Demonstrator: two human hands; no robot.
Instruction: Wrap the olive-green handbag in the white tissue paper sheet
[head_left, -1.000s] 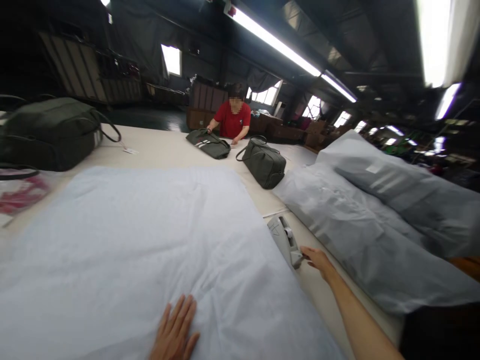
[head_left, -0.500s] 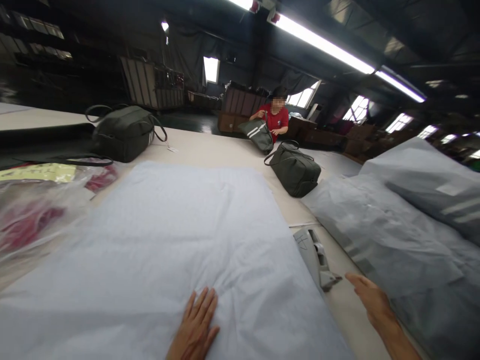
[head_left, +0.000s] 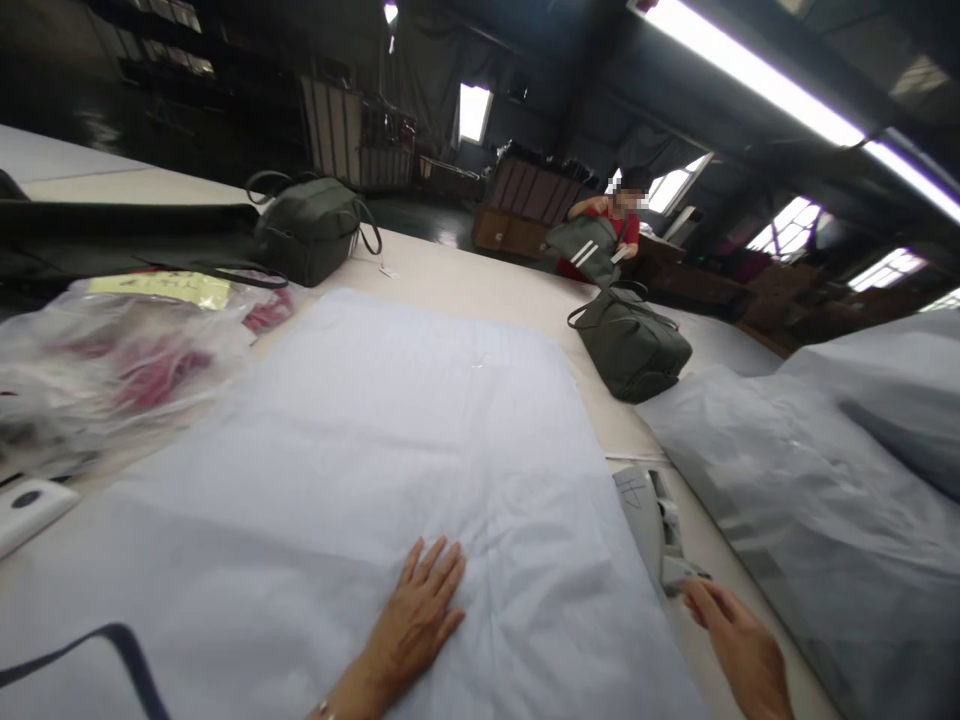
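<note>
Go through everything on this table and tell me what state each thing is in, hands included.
Left hand: open, flat on the white sheet.
White sheet: spread flat over the table, lightly creased.
Right hand: open, fingertips at the grey tool.
Grey tool: lying beside the sheet's right edge.
Near green bag: resting on the table, handles up.
Far green bag: resting on the table.
Clear plastic bag: crumpled, red items inside.

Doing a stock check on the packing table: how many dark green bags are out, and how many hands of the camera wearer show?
Dark green bags: 3
Wearer's hands: 2, left hand, right hand
Total: 5
</note>
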